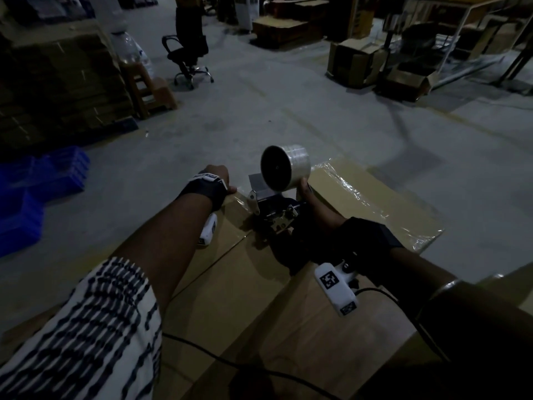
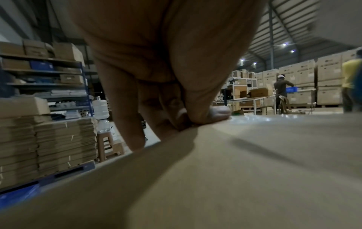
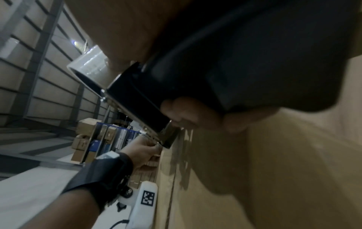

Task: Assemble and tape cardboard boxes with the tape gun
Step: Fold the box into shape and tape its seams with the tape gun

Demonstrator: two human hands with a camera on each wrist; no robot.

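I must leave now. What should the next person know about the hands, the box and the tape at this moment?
Left hand: thumb presses the tape end on the far edge of the cardboard box, fingers curl over the edge.
Right hand: grips the tape gun, whose nose sits on the box top near that edge.
Done: flaps closed; tape already on the right part.
Left: pull the gun along the centre seam, cut, press flat.

Dim warehouse here, grey concrete floor (image 1: 288,105) stretching out. A black office chair (image 1: 187,57) stands out on it; left of the chair, a brown stool (image 1: 150,90) and stacked flat cartons (image 1: 57,82). Blue crates (image 1: 37,192) sit nearer than the stacks. Ceiling lights (image 2: 284,45) glow under the corrugated roof.
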